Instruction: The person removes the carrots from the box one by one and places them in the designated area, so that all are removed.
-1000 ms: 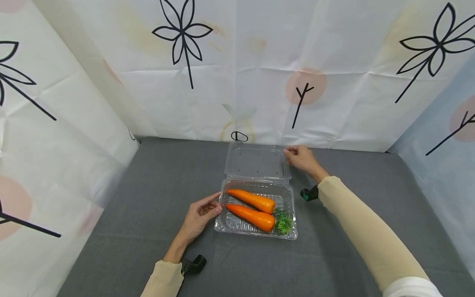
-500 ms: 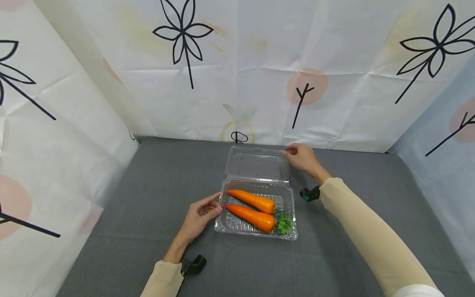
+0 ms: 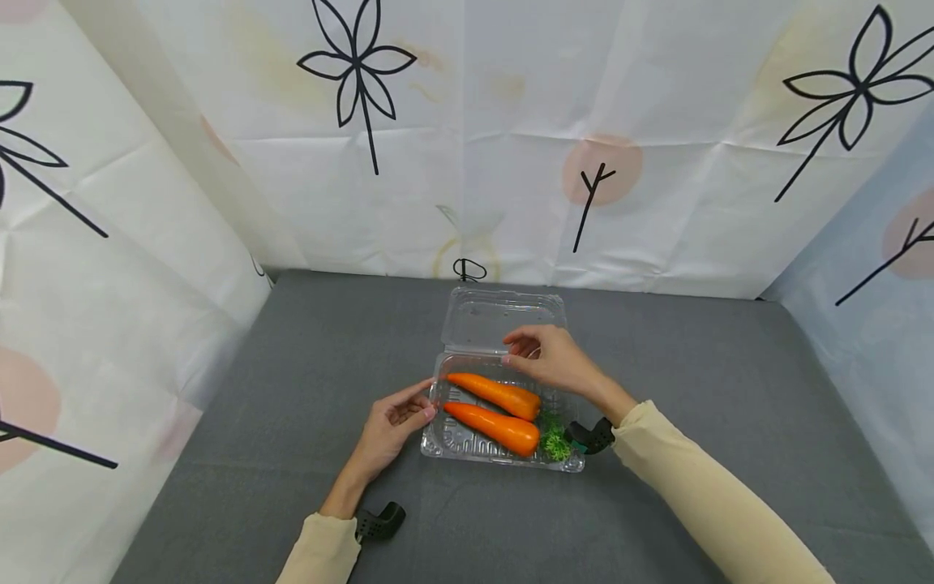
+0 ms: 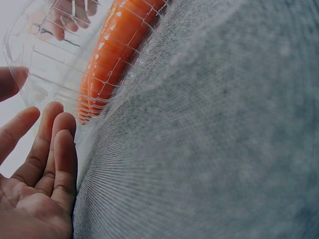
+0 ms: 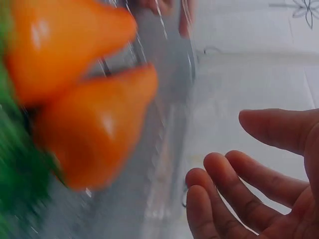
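Observation:
A clear plastic clamshell container lies on the grey cloth with its lid folded back behind it. Two orange carrots lie side by side inside, tips to the left; leafy green tops show at their thick ends. My left hand touches the container's left side, fingers and thumb extended, as the left wrist view also shows. My right hand hovers over the hinge between lid and tray, fingers loosely bent. Nothing lies between its thumb and fingers in the right wrist view.
Grey cloth covers the table around the container. White printed sheets stand as walls at the back and both sides. A dark strap-mounted piece sits at the left wrist, another at the right.
My right hand has left the lid's far right corner and moved toward me and left, over the hinge. The lid stays folded back. The left hand has not visibly moved.

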Available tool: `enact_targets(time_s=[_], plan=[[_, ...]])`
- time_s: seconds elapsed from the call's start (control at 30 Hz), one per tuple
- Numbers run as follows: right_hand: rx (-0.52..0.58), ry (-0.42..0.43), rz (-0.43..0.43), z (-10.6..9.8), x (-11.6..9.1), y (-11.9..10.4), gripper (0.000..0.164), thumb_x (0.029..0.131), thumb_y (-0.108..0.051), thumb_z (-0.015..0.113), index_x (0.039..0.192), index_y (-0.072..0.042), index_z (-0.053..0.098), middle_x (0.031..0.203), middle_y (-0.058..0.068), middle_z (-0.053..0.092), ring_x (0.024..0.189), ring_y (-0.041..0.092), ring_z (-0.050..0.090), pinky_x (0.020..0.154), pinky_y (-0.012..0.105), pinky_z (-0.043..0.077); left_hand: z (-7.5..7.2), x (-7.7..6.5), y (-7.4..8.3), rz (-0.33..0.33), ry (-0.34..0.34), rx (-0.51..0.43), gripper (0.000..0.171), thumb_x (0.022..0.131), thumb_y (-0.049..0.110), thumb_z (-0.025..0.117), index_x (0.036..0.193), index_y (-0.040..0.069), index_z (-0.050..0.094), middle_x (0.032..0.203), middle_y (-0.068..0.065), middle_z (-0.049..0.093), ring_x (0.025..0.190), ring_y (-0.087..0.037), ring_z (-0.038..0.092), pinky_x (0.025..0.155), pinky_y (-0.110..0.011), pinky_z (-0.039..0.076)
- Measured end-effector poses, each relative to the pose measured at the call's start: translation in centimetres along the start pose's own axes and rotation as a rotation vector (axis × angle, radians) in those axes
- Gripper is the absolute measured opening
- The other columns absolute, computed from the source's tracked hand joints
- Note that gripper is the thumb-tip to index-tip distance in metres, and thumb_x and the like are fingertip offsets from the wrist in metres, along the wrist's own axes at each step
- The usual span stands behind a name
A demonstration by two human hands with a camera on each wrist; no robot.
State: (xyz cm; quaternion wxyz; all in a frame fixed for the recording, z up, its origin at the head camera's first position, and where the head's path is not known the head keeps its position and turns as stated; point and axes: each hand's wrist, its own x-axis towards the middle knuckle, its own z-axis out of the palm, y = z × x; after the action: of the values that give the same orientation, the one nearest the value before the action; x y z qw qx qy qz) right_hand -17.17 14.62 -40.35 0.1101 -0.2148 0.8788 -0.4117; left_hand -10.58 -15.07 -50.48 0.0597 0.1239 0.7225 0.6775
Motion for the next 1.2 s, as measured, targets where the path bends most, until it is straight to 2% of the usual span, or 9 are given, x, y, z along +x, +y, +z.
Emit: enact_targets(time_s=[0.17, 0.3, 0.4, 0.5, 0.63, 0.77, 0.97, 1.2], plan=[[-0.012, -0.067, 0.003, 1.1, -1.3, -0.2, 0.038, 0.096, -0.020, 0.072, 0.126, 0.002, 0.066, 0.110, 0.011, 0.070, 0.098, 0.024, 0.066, 0.088, 0.041, 0.054, 0.0, 0.0, 0.0, 0.003, -0.003, -0.004, 0.046, 0.095, 0.005, 0.070, 0.140, 0.000, 0.059, 0.101, -0.015, 0.063, 0.089, -0.012, 0.063, 0.080, -0.022, 0.052], [-0.025, -0.122, 0.005, 1.3, -2.1, -0.1, 0.042, 0.096, -0.021, 0.072, 0.129, 0.004, 0.064, 0.122, 0.017, 0.067, 0.109, 0.030, 0.063, 0.095, 0.047, 0.050, 0.0, 0.0, 0.0, 0.008, -0.002, -0.009, 0.046, 0.095, 0.005, 0.070, 0.139, -0.001, 0.059, 0.101, -0.016, 0.063, 0.089, -0.012, 0.063, 0.080, -0.022, 0.052], [-0.030, -0.137, -0.006, 1.3, -2.7, 0.0, 0.043, 0.096, -0.021, 0.072, 0.130, 0.004, 0.063, 0.126, 0.017, 0.066, 0.113, 0.033, 0.062, 0.098, 0.050, 0.048, 0.0, 0.0, 0.0, 0.009, -0.002, -0.013, 0.046, 0.095, 0.005, 0.070, 0.139, -0.001, 0.059, 0.101, -0.016, 0.063, 0.089, -0.012, 0.063, 0.081, -0.022, 0.052], [-0.061, -0.107, -0.047, 1.5, -3.4, 0.1, 0.041, 0.095, -0.021, 0.074, 0.127, 0.002, 0.065, 0.123, 0.014, 0.068, 0.111, 0.031, 0.063, 0.096, 0.049, 0.050, 0.0, 0.0, -0.1, 0.011, -0.005, -0.014, 0.046, 0.095, 0.004, 0.070, 0.139, -0.001, 0.059, 0.101, -0.016, 0.063, 0.089, -0.011, 0.063, 0.081, -0.022, 0.052], [-0.109, -0.042, -0.144, 2.2, -4.5, 0.3, 0.035, 0.092, -0.020, 0.077, 0.120, 0.000, 0.070, 0.112, 0.009, 0.070, 0.097, 0.025, 0.066, 0.086, 0.045, 0.054, 0.0, 0.0, -0.1, 0.016, -0.011, -0.011, 0.046, 0.095, 0.004, 0.070, 0.139, -0.001, 0.059, 0.101, -0.016, 0.063, 0.088, -0.011, 0.062, 0.080, -0.021, 0.052], [-0.113, -0.023, -0.211, 3.2, -5.4, 0.5, 0.033, 0.088, -0.016, 0.081, 0.116, 0.000, 0.071, 0.103, 0.007, 0.069, 0.086, 0.020, 0.064, 0.077, 0.039, 0.055, -0.1, 0.0, -0.1, 0.019, -0.011, -0.009, 0.046, 0.095, 0.004, 0.070, 0.140, -0.001, 0.059, 0.101, -0.016, 0.063, 0.089, -0.011, 0.063, 0.080, -0.022, 0.052], [-0.182, 0.005, -0.225, 5.0, -5.8, 0.5, 0.035, 0.082, -0.015, 0.087, 0.112, -0.002, 0.073, 0.101, 0.004, 0.069, 0.085, 0.015, 0.062, 0.076, 0.030, 0.054, -0.1, 0.0, -0.2, 0.032, -0.013, -0.005, 0.046, 0.095, 0.002, 0.069, 0.140, -0.002, 0.058, 0.101, -0.016, 0.064, 0.091, -0.011, 0.064, 0.082, -0.022, 0.053], [-0.269, 0.020, -0.174, 6.2, -6.0, 0.1, 0.042, 0.078, -0.022, 0.090, 0.114, -0.008, 0.074, 0.111, 0.004, 0.071, 0.095, 0.019, 0.064, 0.081, 0.038, 0.054, -0.1, 0.1, -0.3, 0.033, -0.014, 0.000, 0.046, 0.095, 0.003, 0.070, 0.140, -0.001, 0.059, 0.102, -0.017, 0.064, 0.091, -0.012, 0.064, 0.081, -0.022, 0.053]])
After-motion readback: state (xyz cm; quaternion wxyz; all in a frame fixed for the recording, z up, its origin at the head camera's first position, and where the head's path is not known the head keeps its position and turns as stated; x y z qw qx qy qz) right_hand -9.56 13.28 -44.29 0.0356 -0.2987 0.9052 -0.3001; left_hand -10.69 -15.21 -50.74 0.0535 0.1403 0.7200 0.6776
